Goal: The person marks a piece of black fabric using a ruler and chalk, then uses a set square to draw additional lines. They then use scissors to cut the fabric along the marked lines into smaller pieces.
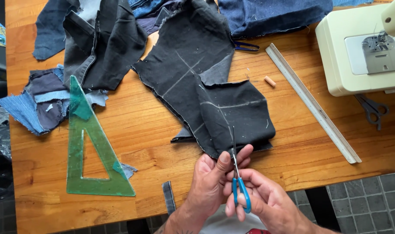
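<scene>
Blue-handled scissors [237,173]: blades point away, long axis near-vertical, into black denim piece [206,91]; right hand [266,201] fingers grasping handles, left hand [212,180] pinching cloth edge. Wooden counter [154,130], grey tiled floor [366,195].

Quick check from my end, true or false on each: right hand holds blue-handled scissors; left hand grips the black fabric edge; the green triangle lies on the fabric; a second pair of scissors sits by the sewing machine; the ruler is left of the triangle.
1. The right hand holds blue-handled scissors. True.
2. The left hand grips the black fabric edge. True.
3. The green triangle lies on the fabric. False: it lies on the wooden table, left of it.
4. Grey scissors sit by the sewing machine. True.
5. The ruler is left of the triangle. False: far right.
</scene>
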